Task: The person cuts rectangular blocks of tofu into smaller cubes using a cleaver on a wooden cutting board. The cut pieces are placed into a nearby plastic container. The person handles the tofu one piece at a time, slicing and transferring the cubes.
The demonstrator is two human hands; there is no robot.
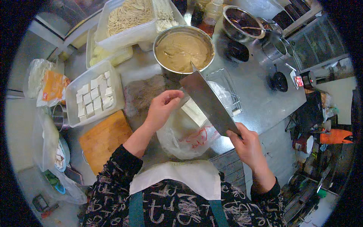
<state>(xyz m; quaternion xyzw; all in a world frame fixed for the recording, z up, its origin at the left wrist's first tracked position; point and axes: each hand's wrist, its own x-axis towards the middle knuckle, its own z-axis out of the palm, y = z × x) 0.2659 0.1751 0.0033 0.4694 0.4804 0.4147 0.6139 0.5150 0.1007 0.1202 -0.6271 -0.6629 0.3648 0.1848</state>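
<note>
My right hand (pixel 246 144) grips the handle of a wide cleaver (pixel 210 103), its blade slanting up and left. Below the blade lies a clear plastic bag (pixel 175 139) with red print; a white block, apparently tofu (pixel 194 112), shows at its opening, partly hidden by the cleaver. My left hand (pixel 163 107) has thumb and forefinger pinched together at the bag's upper edge, left of the block. To the left, a translucent plastic tub (pixel 117 99) holds several cut white tofu pieces (pixel 95 92). Beside my left forearm is a wooden cutting board (pixel 106 137).
A steel bowl of tan paste (pixel 185 49) stands just beyond the cleaver's tip. Noodles (pixel 130 17) fill a plastic bin at the back left. A wire rack (pixel 236 99) lies right of the blade. Dark sauce sits in a steel pot (pixel 241 22), and a black ladle (pixel 279 81) rests farther right.
</note>
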